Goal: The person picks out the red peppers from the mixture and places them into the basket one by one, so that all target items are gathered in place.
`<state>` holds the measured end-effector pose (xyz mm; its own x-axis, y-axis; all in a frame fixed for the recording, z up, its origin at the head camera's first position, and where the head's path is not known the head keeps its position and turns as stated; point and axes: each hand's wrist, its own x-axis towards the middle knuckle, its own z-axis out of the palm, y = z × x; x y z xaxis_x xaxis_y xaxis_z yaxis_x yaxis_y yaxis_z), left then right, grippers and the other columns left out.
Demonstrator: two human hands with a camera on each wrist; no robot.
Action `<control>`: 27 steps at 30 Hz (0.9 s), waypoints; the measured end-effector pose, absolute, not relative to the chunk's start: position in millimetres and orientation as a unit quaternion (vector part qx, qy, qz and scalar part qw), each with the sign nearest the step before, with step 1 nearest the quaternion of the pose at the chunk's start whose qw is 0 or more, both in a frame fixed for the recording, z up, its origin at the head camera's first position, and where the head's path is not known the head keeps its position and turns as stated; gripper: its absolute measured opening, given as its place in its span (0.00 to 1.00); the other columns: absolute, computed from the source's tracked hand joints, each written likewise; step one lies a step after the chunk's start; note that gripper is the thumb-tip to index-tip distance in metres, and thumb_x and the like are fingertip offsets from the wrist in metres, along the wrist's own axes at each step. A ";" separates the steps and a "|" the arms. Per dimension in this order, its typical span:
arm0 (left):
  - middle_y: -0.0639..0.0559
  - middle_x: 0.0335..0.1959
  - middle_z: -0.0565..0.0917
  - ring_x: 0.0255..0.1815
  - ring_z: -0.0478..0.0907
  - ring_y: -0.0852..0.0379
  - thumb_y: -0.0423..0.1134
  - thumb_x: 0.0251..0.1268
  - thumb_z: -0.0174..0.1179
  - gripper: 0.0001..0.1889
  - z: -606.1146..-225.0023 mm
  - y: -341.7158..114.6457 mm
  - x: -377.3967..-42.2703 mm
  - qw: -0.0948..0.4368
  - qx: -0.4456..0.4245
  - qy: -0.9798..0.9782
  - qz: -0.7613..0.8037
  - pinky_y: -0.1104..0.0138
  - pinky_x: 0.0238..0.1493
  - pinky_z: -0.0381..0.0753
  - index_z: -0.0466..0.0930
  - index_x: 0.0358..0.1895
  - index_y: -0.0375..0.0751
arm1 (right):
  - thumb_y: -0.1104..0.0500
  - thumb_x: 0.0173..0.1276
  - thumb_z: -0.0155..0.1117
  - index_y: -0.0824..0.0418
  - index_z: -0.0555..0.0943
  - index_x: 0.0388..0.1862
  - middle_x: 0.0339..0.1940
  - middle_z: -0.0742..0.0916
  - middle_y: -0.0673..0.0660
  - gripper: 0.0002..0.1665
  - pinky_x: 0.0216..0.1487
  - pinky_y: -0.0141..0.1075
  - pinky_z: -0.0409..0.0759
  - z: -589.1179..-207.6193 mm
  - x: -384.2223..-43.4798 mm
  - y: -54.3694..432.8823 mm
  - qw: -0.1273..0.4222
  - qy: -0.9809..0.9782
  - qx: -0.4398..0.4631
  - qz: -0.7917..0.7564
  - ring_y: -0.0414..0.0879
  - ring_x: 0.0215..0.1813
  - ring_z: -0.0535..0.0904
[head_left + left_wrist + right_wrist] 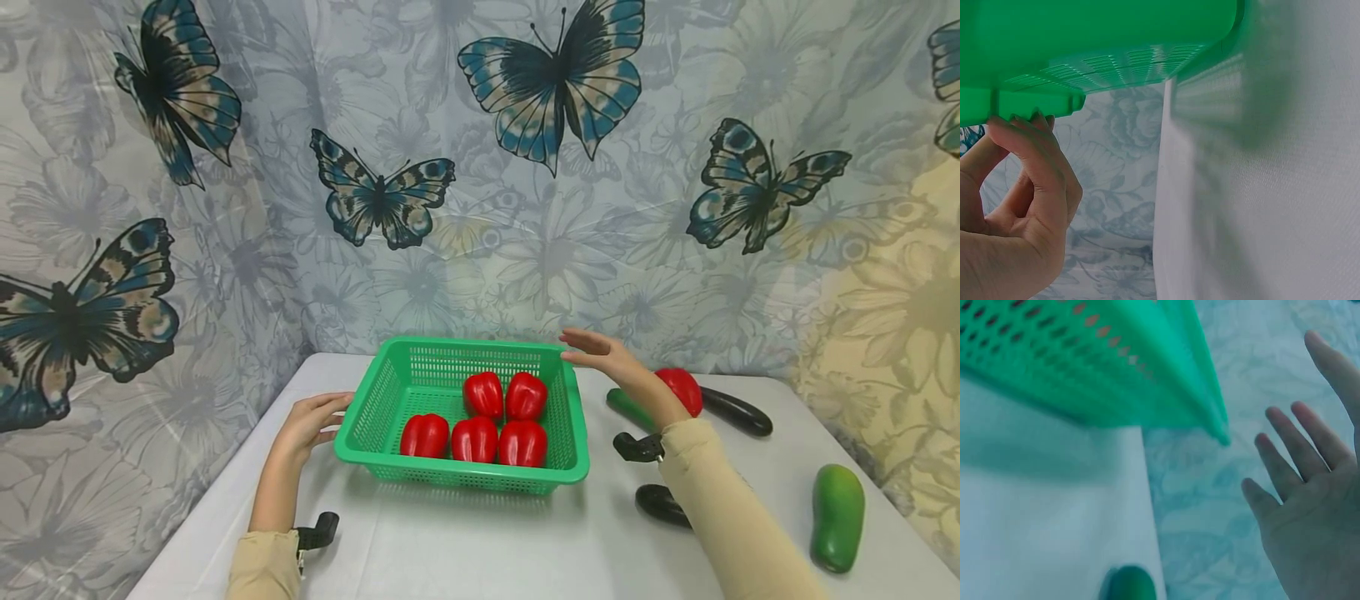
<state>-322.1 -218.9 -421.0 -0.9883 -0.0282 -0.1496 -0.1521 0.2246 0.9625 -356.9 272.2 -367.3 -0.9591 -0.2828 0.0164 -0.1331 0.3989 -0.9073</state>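
A green plastic basket (461,471) with perforated walls stands on the white table, several red bell peppers (475,439) lying in its right and front parts. At its left rim is my left hand (306,425); the left wrist view shows the bent fingers (1054,169) with their tips at the rim's outer edge. Near the back right corner my right hand (609,357) is held up, fingers spread and thumb apart. In the right wrist view, a gap separates this hand (1319,512) from the basket's corner (1216,428), with nothing in the palm.
Right of the basket lie a red bell pepper (681,390), a dark eggplant (738,411) and a green vegetable (628,407), partly behind the right arm. Another eggplant (660,504) is partly covered by the sleeve. A large green cucumber-like vegetable (837,517) lies near the right edge.
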 end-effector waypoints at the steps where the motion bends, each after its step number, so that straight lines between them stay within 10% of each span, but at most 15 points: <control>1: 0.63 0.39 0.84 0.40 0.82 0.62 0.50 0.69 0.60 0.28 -421.0 -218.8 -322.3 0.050 -0.058 0.781 0.620 0.68 0.43 0.85 0.74 0.64 0.34 | 0.44 0.68 0.64 0.52 0.61 0.76 0.76 0.68 0.56 0.41 0.74 0.65 0.52 -368.2 -355.7 276.2 0.067 0.833 -0.121 -0.535 0.59 0.79 0.57; 27: 0.62 0.38 0.84 0.39 0.82 0.62 0.50 0.68 0.61 0.29 -421.5 -218.3 -322.4 0.045 -0.058 0.784 0.616 0.66 0.44 0.84 0.74 0.63 0.33 | 0.33 0.66 0.60 0.49 0.44 0.81 0.82 0.43 0.63 0.55 0.71 0.71 0.50 -407.5 -336.8 373.6 -0.030 0.862 0.055 -0.503 0.71 0.79 0.42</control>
<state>-322.4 -218.3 -421.5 -0.9893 -0.0350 -0.1417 -0.1460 0.2340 0.9612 -336.8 373.6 -407.5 -0.9922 0.1246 -0.0040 0.0648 0.4879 -0.8705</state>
